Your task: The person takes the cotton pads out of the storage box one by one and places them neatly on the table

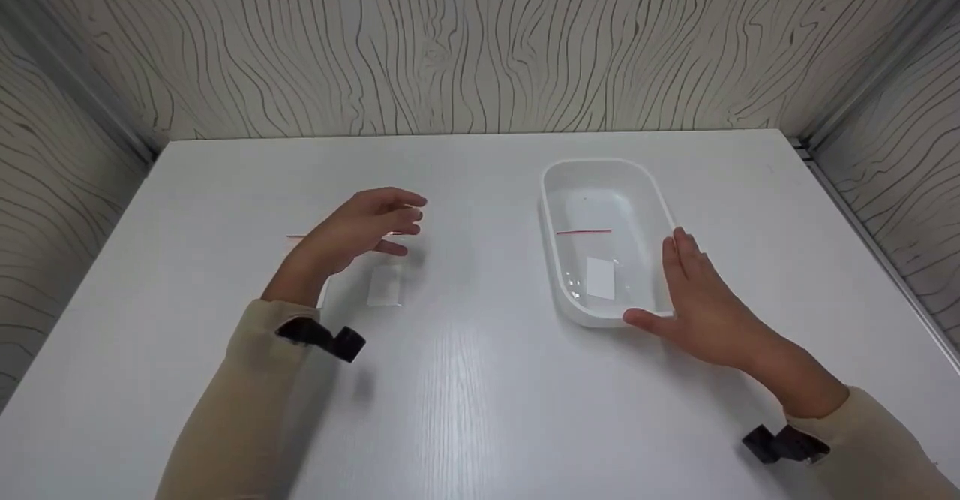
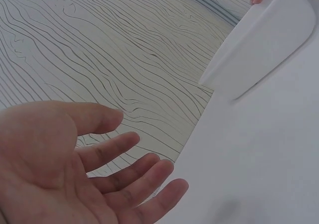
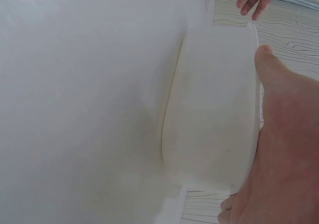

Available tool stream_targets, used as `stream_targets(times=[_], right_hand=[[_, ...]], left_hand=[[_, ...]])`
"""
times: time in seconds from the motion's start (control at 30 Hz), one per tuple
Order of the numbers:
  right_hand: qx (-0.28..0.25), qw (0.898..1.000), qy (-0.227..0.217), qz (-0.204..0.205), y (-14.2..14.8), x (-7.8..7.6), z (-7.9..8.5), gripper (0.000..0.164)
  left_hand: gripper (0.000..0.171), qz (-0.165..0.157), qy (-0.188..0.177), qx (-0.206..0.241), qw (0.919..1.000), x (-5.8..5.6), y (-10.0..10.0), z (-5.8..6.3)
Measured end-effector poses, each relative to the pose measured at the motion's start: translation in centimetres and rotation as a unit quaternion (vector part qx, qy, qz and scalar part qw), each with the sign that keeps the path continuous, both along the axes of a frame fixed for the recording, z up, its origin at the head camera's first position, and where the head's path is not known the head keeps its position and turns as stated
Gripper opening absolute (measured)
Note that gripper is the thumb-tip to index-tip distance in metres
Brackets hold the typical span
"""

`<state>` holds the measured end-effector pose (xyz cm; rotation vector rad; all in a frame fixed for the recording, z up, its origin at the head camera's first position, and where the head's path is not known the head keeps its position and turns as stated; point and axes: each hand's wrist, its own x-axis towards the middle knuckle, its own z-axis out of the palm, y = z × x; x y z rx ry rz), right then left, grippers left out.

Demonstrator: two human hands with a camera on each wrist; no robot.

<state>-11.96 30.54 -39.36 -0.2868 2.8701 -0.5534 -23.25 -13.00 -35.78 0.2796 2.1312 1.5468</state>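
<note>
In the head view, my right hand (image 1: 697, 312) rests against the near right corner of a white rectangular tub (image 1: 596, 320). Its fingers lie straight along the right rim, and the thumb sits on the front rim. Inside the tub lies a clear plastic bag with a red strip (image 1: 583, 232) and a white label (image 1: 601, 278). My left hand (image 1: 352, 226) hovers with loosely bent fingers and nothing in them. Below it on the table is another clear bag (image 1: 385, 286) with a red strip, partly hidden by the hand. In the left wrist view the palm is bare.
The white table (image 1: 465, 380) runs back to a wood-grain patterned panel (image 1: 450, 49). Similar panels stand at both sides. A small black camera (image 1: 330, 337) sits on the left sleeve, and another (image 1: 784, 445) on the right.
</note>
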Motion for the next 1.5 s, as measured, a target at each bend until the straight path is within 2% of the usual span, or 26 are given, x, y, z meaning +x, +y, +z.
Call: stream_targets(times=[0.43,1.03,1.5], right_hand=[[-0.010,1.000,0.010,0.002,0.0,0.1,-0.2,0.121],[-0.008,1.000,0.009,0.000,0.1,0.2,-0.1,0.122],[-0.003,1.000,0.009,0.004,0.1,0.1,-0.2,0.122]], left_hand=[[0.035,-0.011,-0.008,0.026,0.9996,0.0,1.4,0.0],[0.034,-0.030,-0.001,0.049,0.9984,0.1,3.1,0.9],[0.034,-0.042,-0.001,0.049,0.9979,0.1,4.9,1.2]])
